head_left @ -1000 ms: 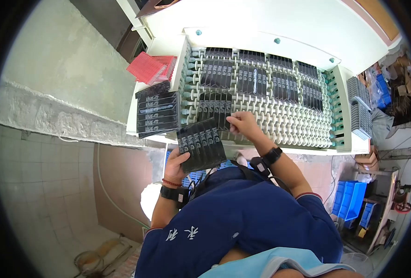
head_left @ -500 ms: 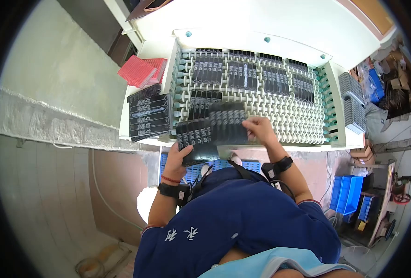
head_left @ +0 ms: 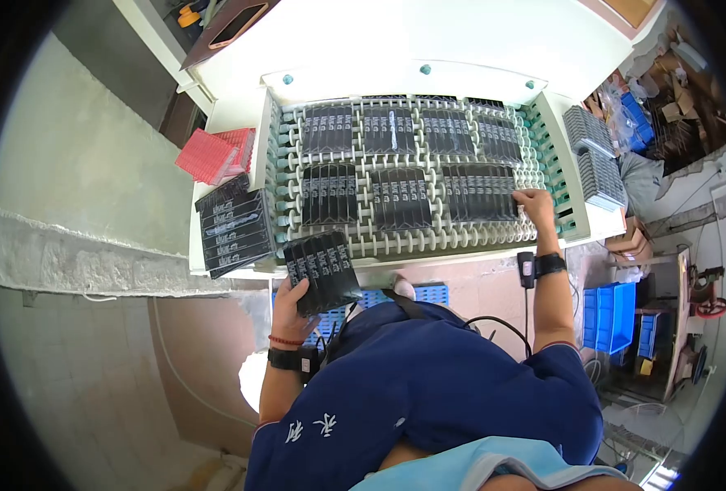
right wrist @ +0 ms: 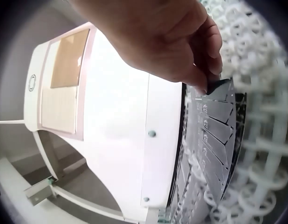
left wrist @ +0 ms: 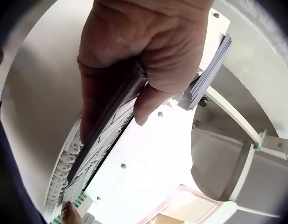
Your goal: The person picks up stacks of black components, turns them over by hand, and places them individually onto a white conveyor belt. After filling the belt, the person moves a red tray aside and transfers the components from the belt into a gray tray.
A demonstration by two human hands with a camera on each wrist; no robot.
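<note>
My left hand (head_left: 292, 309) grips a stack of black printed panels (head_left: 324, 274) by its near left edge, in front of the roller bed (head_left: 404, 243). In the left wrist view, the thumb lies on one side of the stack (left wrist: 99, 128) and the fingers on the other. Farther right, my right hand (head_left: 536, 209) pinches the right edge of another black panel (head_left: 477, 194) over the rollers. The right wrist view shows thumb and fingertips at a corner of this panel (right wrist: 216, 135). Left of it on the rollers lie a middle panel (head_left: 402, 199) and a left panel (head_left: 330, 194).
More black panels (head_left: 328, 131) lie in rows farther back on the rollers. On the left ledge are a black stack (head_left: 236, 231) and red panels (head_left: 207, 155). Grey stacks (head_left: 599, 176) stand on the right ledge. Blue bins (head_left: 608, 315) are at lower right.
My right hand has moved from near the left hand's stack to the right with a panel. A middle panel now lies in the front row. My left hand still holds its stack.
</note>
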